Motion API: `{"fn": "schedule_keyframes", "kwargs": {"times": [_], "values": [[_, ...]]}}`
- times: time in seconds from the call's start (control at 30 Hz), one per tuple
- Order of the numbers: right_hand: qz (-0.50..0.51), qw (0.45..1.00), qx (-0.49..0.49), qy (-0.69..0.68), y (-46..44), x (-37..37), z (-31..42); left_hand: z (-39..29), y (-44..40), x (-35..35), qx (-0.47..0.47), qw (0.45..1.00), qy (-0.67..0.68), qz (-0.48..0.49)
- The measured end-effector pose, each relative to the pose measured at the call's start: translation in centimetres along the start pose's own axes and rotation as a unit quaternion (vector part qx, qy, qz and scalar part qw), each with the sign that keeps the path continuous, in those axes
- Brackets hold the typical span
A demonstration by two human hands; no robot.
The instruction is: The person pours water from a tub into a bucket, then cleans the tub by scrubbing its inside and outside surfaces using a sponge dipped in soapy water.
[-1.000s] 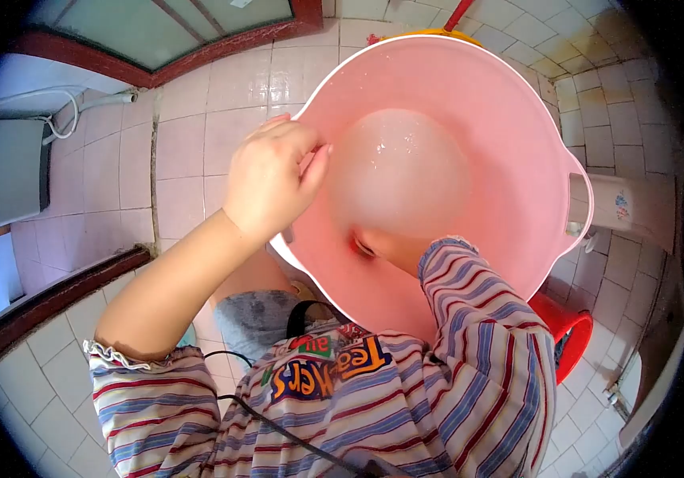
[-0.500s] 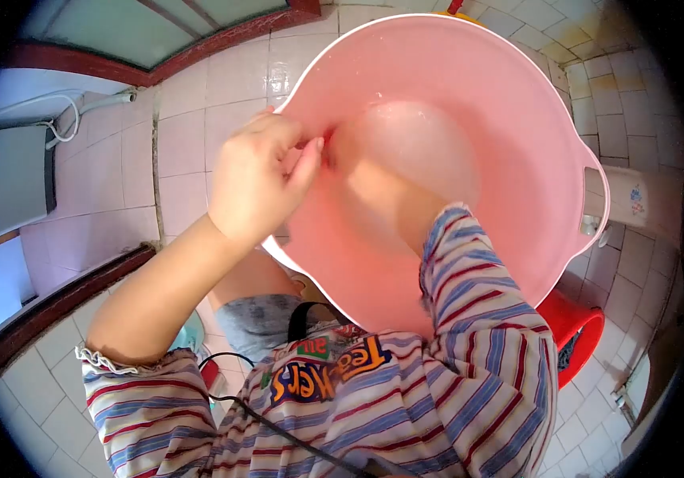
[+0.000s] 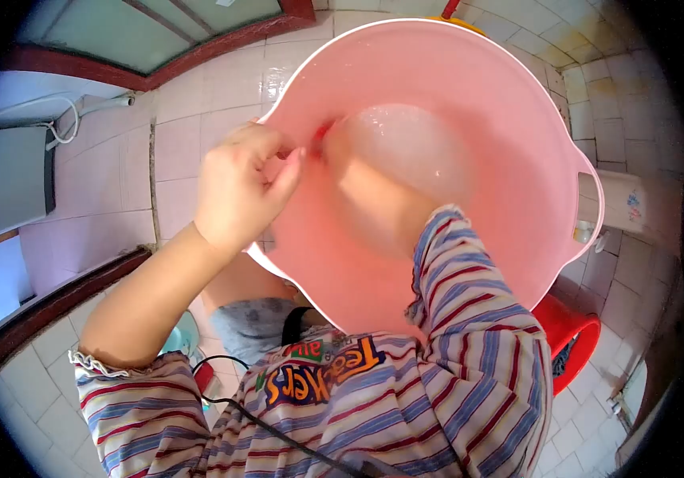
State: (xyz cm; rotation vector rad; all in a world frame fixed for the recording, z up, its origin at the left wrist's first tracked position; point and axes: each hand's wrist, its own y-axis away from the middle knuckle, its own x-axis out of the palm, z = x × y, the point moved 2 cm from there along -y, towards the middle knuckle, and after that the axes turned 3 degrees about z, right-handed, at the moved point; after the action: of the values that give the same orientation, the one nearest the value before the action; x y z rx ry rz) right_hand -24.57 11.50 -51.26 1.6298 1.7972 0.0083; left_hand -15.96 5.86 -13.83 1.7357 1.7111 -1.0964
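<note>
A large pink tub (image 3: 509, 255) with a white rim stands tilted in front of me. My left hand (image 3: 245, 175) is wrapped around its left edge, where the handle is, with the thumb over the inner side. Inside the tub, my right hand (image 3: 343, 147) is smeared by motion near the left inner wall. At its fingertips a small red thing (image 3: 323, 134) shows, pressed against or close to the wall; its kind is too blurred to tell. A whitish, wet-looking round patch (image 3: 414, 139) covers the tub's bottom.
A red bucket (image 3: 577, 350) with dark contents is at the right, below the tub's right handle. Behind the tub a yellow item (image 3: 461, 26) with a red stick shows. A red-framed door (image 3: 151, 76) is at upper left. A black cable (image 3: 278, 434) crosses my shirt.
My left hand and the tub have shifted slightly left in view. My right hand has moved a little inside the tub, and more of the red thing shows.
</note>
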Motion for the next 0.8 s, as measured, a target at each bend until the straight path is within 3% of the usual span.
{"fn": "schedule_keyframes", "kwargs": {"times": [0.1,0.17,0.23,0.37,0.57,0.63,0.7,0.77,0.8], "values": [[-0.097,0.975,-0.134,-0.151,12.1,0.3,-0.8,0.1,0.2,-0.4,-0.043,0.999,0.006,0.006],[-0.092,0.930,-0.246,-0.255,17.6,3.9,-1.1,0.2,0.1,-0.2,0.050,0.999,-0.011,0.010],[-0.048,0.883,-0.327,-0.334,21.1,8.4,-2.1,-0.1,0.2,-0.3,0.026,1.000,-0.003,0.009],[0.041,0.843,-0.361,-0.396,23.0,15.5,-6.9,0.2,0.4,-0.4,-0.012,1.000,0.007,0.015],[0.146,0.842,-0.331,-0.401,21.2,20.0,-13.5,0.2,0.3,-0.4,0.004,1.000,-0.012,0.006],[-0.216,0.776,-0.402,-0.436,20.1,20.9,-11.8,0.5,0.3,-0.2,0.000,1.000,-0.006,-0.002],[-0.243,0.757,-0.374,-0.477,15.2,19.6,-7.3,0.4,0.4,-0.1,-0.004,1.000,0.002,-0.008],[-0.215,0.793,-0.441,-0.361,12.3,12.3,-10.1,0.4,0.3,-0.3,-0.007,1.000,-0.007,-0.003],[-0.246,0.781,-0.452,-0.354,10.6,9.3,-11.4,0.5,0.3,-0.4,-0.008,1.000,-0.010,-0.008]]}}
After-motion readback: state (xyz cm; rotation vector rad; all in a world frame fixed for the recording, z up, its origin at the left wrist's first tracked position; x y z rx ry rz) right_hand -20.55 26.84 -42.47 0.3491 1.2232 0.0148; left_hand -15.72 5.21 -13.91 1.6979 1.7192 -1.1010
